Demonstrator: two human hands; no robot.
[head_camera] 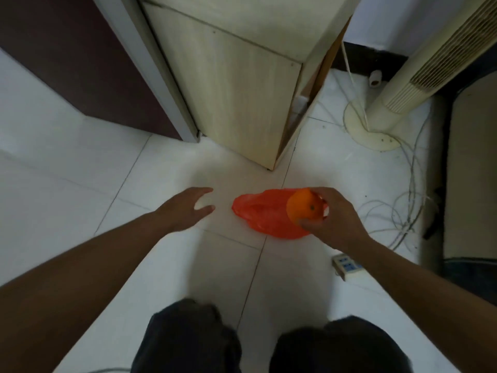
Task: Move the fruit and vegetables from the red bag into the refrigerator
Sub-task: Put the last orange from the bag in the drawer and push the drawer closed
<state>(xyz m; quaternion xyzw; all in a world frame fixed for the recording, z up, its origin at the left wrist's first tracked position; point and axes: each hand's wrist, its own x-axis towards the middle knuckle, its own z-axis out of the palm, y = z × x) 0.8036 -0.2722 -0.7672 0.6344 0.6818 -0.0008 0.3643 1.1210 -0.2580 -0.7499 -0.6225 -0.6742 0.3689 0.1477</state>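
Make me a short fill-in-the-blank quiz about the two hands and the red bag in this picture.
1. The right hand has its grip round a fruit, an ____.
2. The left hand, fingers spread, holds ____.
3. The red bag lies on the white tiled ____.

Missing words: orange; nothing; floor.

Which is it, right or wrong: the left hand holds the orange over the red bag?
Wrong hand: in the head view the right hand holds the orange over the red bag; the left hand is open and empty.
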